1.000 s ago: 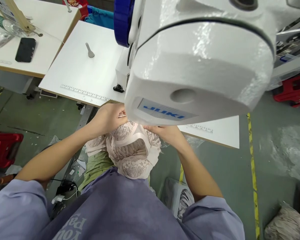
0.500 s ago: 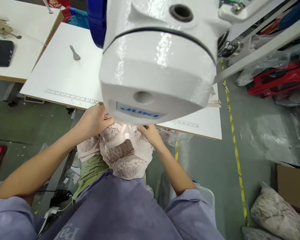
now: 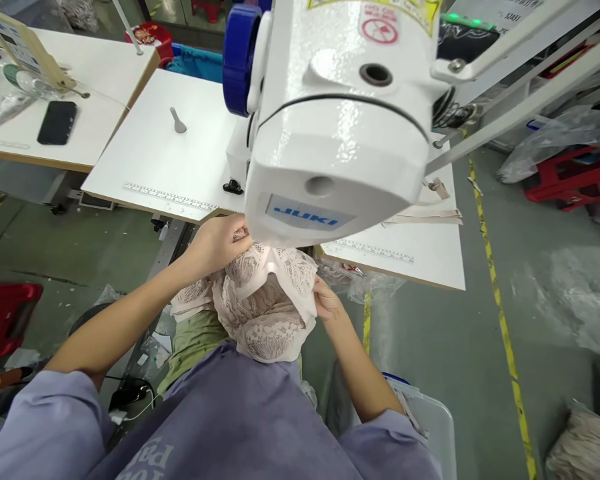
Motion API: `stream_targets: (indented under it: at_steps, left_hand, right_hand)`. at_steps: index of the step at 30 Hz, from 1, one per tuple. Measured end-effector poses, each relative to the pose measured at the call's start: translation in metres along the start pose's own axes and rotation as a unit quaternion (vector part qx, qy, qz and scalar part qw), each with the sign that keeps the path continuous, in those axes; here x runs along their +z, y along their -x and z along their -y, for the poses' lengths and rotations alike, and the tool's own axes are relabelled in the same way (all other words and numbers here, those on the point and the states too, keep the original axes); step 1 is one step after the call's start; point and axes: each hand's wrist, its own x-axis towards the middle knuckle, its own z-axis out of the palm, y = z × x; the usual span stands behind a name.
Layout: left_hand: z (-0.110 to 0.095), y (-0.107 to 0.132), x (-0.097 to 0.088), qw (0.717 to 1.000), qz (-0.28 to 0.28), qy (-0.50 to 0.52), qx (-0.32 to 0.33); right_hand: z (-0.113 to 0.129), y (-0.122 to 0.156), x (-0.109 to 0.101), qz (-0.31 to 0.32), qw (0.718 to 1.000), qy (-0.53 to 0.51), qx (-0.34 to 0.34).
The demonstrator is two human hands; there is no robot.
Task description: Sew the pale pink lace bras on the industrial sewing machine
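Observation:
A pale pink lace garment (image 3: 265,300) hangs from under the head of a white JUKI sewing machine (image 3: 340,127) down onto my lap. My left hand (image 3: 217,243) is closed on the garment's upper left edge, right beside the machine head. My right hand (image 3: 327,303) pinches the garment's right edge, lower down and clear of the machine. The needle area is hidden behind the machine head.
The machine stands on a white table (image 3: 170,160) with a ruler strip along its front edge and a small grey spoon-shaped tool (image 3: 178,120). A black phone (image 3: 57,123) lies on the neighbouring table. Fabric strips (image 3: 425,215) lie at the right. A clear bin (image 3: 430,420) stands by my right leg.
My right hand has slid down from under the machine head to the garment's lower right edge. The left hand stays put. My view has tilted up, showing more of the machine top.

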Motion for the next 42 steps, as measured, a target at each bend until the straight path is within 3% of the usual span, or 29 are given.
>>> stream_targets:
  at_steps: [6, 11, 14, 16, 17, 19, 20, 23, 26, 30, 35, 42]
  left_hand:
    - [0.004, 0.004, -0.001, 0.999, -0.012, -0.029, 0.011]
    - [-0.012, 0.034, 0.002, 0.983, -0.124, -0.090, 0.097]
    - [-0.044, 0.062, 0.015, 0.947, -0.181, -0.043, 0.263]
    - [-0.064, 0.074, 0.023, 0.920, -0.155, -0.018, 0.360]
    - [-0.070, 0.077, 0.025, 0.919, -0.122, -0.017, 0.375]
    - [-0.072, 0.077, 0.026, 0.943, -0.020, -0.023, 0.331]
    - [-0.067, 0.074, 0.025, 0.959, 0.040, -0.019, 0.279]
    - [-0.042, 0.064, 0.019, 0.984, 0.146, 0.047, 0.094]
    - [-0.021, 0.052, 0.016, 0.984, 0.104, 0.146, -0.009]
    - [-0.010, 0.034, 0.022, 0.988, -0.026, 0.148, -0.041]
    - [-0.002, 0.016, 0.030, 0.986, -0.073, 0.140, -0.057]
    - [0.011, 0.003, 0.035, 0.984, -0.113, 0.140, -0.014]
  right_hand:
    - [0.023, 0.009, 0.004, -0.134, 0.985, 0.056, -0.094]
    - [0.057, 0.041, 0.013, -0.178, 0.950, 0.147, -0.209]
    - [0.072, 0.068, 0.045, -0.110, 0.932, 0.249, -0.239]
    - [0.078, 0.084, 0.078, 0.011, 0.902, 0.373, -0.218]
    - [0.080, 0.090, 0.095, 0.080, 0.876, 0.429, -0.203]
    - [0.084, 0.097, 0.123, 0.179, 0.826, 0.500, -0.189]
    - [0.085, 0.098, 0.132, 0.196, 0.812, 0.516, -0.189]
    - [0.089, 0.089, 0.144, 0.140, 0.817, 0.526, -0.189]
    - [0.088, 0.069, 0.138, 0.043, 0.838, 0.515, -0.176]
    - [0.080, 0.038, 0.127, -0.036, 0.844, 0.502, -0.185]
    - [0.077, 0.011, 0.116, -0.013, 0.892, 0.433, -0.128]
    - [0.082, 0.001, 0.112, -0.012, 0.883, 0.427, -0.195]
